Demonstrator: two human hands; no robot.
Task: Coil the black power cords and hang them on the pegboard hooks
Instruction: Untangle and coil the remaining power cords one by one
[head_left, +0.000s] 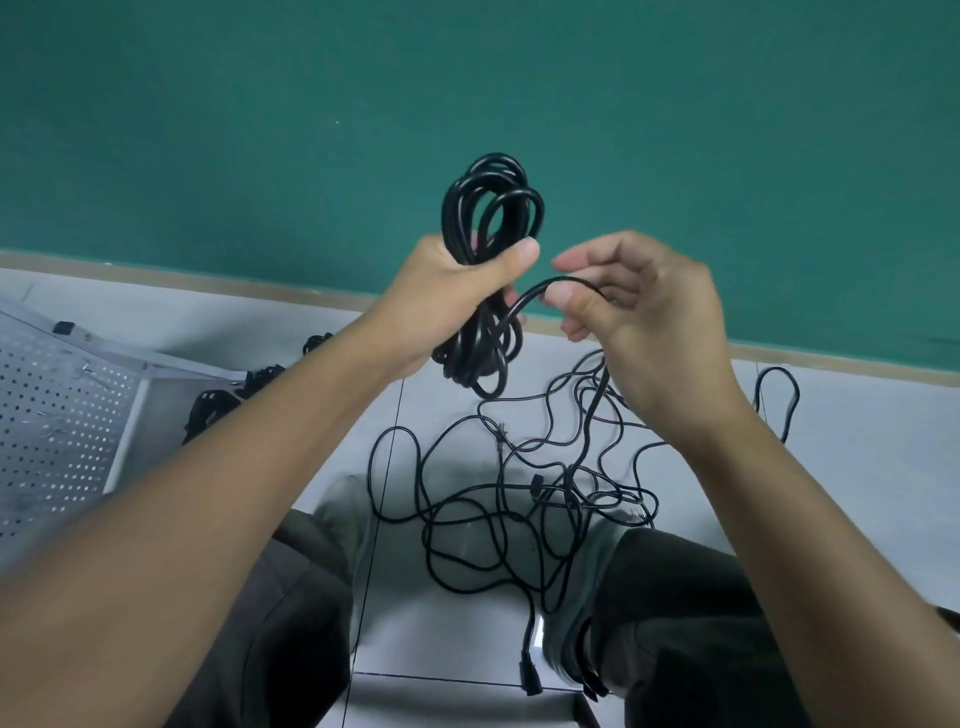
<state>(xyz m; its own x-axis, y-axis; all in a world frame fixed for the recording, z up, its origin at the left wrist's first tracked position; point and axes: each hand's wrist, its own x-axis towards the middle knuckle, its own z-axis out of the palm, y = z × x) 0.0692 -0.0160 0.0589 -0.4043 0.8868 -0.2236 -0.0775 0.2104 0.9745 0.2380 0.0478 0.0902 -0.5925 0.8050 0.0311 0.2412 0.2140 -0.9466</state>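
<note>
Pegboard (57, 410) lies flat on floor (857, 467) far left, coiled cords (218, 410) just beside it. Left hand (447, 291) grips coiled black cord bundle (485, 260), held up midair. Right hand (639, 306) pinches cord strand (524, 304) leading from bundle. Loose tangled cords (519, 504) on floor between shoes.

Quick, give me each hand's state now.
Left hand: gripping the coiled cord.
Right hand: pinching the loose cord strand.
</note>
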